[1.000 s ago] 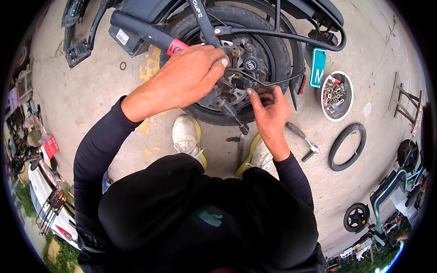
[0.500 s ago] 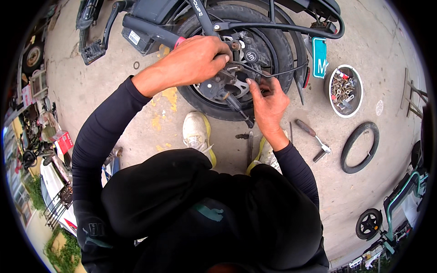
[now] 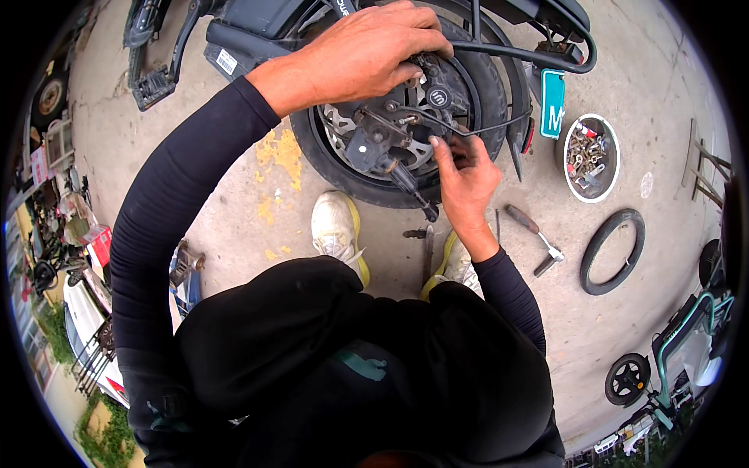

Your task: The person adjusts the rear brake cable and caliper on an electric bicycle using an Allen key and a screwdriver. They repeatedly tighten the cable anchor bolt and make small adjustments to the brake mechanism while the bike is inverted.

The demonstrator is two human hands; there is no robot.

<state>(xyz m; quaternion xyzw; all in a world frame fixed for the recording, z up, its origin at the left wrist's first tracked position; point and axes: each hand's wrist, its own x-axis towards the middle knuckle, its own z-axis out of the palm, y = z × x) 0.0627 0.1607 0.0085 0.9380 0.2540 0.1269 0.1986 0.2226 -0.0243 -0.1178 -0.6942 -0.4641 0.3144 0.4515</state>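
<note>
Head view: my left hand [image 3: 367, 58] clamps the hub [image 3: 437, 97] top; right hand [image 3: 464, 175], nearer, pinches the cable [image 3: 468, 129] running rightward at the wheel's [image 3: 343, 168] lower-right edge.

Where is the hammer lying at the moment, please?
In the head view, the hammer lies on the concrete at the person's right, between the right hand and the loose tyre.

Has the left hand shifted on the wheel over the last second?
No. The left hand stays on the upper part of the wheel, over the hub; only the camera view has shifted.
</note>
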